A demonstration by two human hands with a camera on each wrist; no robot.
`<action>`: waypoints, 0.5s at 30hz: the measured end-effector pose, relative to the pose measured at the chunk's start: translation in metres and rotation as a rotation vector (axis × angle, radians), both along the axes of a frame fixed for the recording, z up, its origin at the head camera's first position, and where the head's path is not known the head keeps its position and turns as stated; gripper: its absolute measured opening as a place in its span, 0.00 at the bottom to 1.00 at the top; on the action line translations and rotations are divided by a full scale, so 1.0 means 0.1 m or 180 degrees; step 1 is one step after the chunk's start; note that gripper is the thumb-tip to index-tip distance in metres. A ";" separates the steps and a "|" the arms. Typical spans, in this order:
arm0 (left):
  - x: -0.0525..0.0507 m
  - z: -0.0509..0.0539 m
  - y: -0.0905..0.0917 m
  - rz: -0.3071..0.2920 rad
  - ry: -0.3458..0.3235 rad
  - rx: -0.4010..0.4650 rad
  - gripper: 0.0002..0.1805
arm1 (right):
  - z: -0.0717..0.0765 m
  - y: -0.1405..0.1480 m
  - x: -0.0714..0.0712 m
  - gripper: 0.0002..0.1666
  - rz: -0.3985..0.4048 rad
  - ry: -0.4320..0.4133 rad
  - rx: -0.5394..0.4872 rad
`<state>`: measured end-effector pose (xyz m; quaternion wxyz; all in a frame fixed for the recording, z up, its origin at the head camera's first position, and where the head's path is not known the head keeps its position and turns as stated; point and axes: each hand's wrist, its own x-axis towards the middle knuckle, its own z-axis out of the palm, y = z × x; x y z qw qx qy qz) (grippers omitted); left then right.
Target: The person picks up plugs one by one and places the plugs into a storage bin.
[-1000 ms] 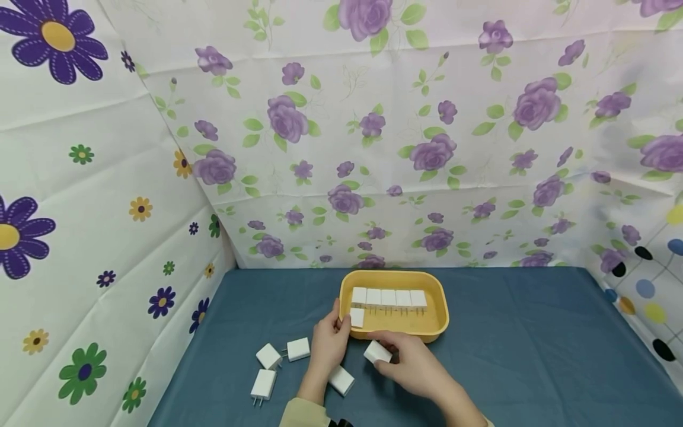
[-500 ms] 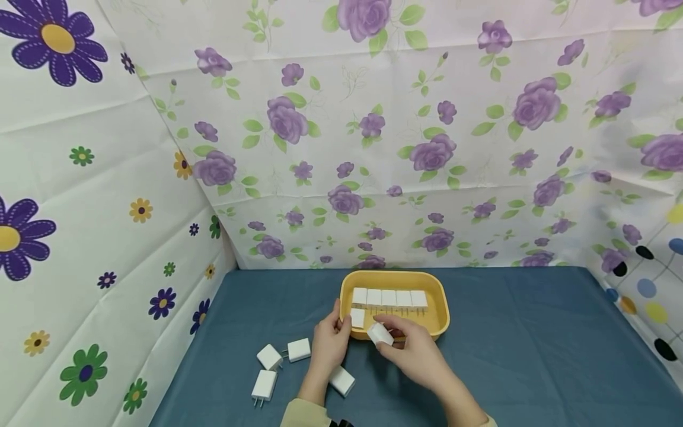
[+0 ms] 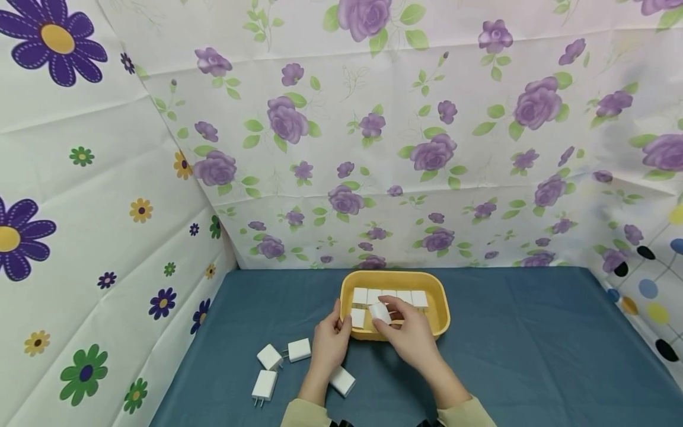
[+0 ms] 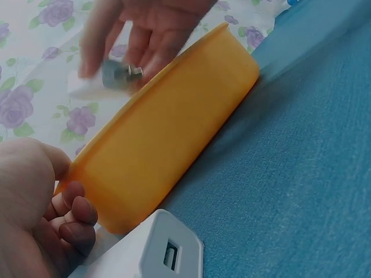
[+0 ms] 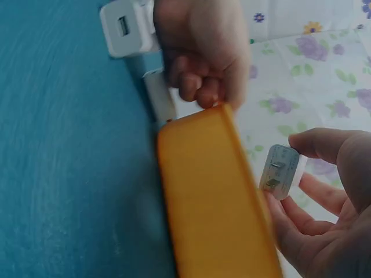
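My left hand (image 3: 329,343) grips the left end of a yellow plastic tray (image 3: 395,275); in the left wrist view its thumb lies at the rim and its fingers (image 4: 78,231) curl at the corner. Over the tray's front part, my right hand (image 3: 412,333) pinches a white USB charger (image 3: 379,313) between thumb and fingers. The right wrist view shows that charger's grey pronged face (image 5: 280,172). Inside the tray, a row of white chargers (image 3: 418,298) lines the back, partly hidden by the right hand. A single charger (image 3: 357,318) lies in the front left corner.
Left of the tray, on the blue cloth (image 3: 533,344), lie loose chargers (image 3: 264,385). Another charger (image 3: 343,381) lies beside the left wrist, partly covered by it. Flowered sheets (image 3: 395,148) hang at the back and sides.
My right hand has carried its charger from in front of the tray forward and over its front rim. The left hand and the tray have stayed in place.
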<state>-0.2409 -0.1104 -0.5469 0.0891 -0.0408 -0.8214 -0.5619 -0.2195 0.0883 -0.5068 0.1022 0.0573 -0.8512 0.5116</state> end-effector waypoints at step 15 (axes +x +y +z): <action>0.01 0.00 0.00 0.0028 0.0002 -0.0069 0.30 | -0.12 -0.22 -0.32 0.23 -0.0070 -0.0197 0.0591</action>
